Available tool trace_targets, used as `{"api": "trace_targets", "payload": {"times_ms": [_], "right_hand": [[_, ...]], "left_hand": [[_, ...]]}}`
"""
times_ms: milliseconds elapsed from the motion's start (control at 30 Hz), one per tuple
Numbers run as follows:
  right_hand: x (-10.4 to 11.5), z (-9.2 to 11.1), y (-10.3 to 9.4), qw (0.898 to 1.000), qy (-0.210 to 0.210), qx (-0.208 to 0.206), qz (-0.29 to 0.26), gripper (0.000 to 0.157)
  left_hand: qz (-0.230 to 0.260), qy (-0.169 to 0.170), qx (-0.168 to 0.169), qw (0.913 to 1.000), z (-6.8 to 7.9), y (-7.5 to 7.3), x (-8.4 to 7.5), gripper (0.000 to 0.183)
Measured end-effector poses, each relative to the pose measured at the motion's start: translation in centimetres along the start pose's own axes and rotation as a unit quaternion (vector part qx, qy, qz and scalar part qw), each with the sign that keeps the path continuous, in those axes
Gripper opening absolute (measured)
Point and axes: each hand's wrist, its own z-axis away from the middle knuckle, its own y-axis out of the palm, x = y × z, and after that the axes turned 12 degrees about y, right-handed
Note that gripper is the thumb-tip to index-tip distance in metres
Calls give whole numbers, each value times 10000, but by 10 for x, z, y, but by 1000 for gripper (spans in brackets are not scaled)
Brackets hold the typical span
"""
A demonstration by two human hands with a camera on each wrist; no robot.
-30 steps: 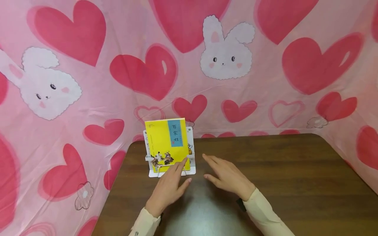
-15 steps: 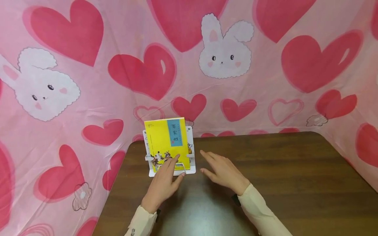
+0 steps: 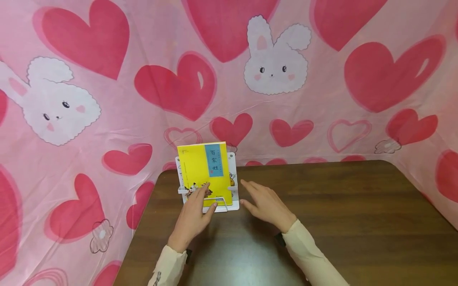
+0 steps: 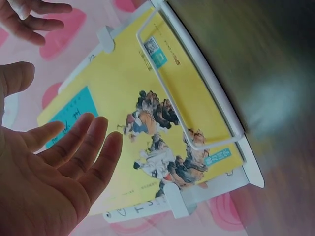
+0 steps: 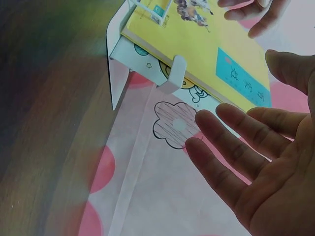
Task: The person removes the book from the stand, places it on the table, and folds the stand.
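Observation:
A yellow book (image 3: 196, 165) with a blue title label leans upright on a white book stand (image 3: 233, 198) at the table's far left. Side clips and a wire bar (image 4: 170, 91) cross the book's front. My left hand (image 3: 191, 216) hovers before the book's lower part, fingers extended and thumb apart, holding nothing; in the left wrist view a gap shows between its fingers and the cover. Just right of the stand is my right hand (image 3: 268, 204), its fingers loosely extended toward the stand and nothing in its grasp. In the right wrist view the book's edge (image 5: 167, 59) and one clip (image 5: 175, 73) show.
The dark wooden table (image 3: 343, 214) stretches to the right of the stand. Behind it and along the left hangs a pink cloth (image 3: 229, 99) printed with hearts and rabbits, close behind the stand.
Both hands have drifted a little left and forward, the left one further across the book's lower left. The book and stand have stayed in place; the camera view has shifted slightly.

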Motion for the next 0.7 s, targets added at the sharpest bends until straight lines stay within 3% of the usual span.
{"api": "trace_targets", "payload": {"times_ms": [200,700], "right_hand": [[2,-5,5,9997,78,7,-253,71],[1,-18,18,9979,69,-192,-609,60]], "left_hand": [[-161,56,-125,9998,-1,-3,10,72],[45,-167,-835,9964,-5,-8,31,70]]}}
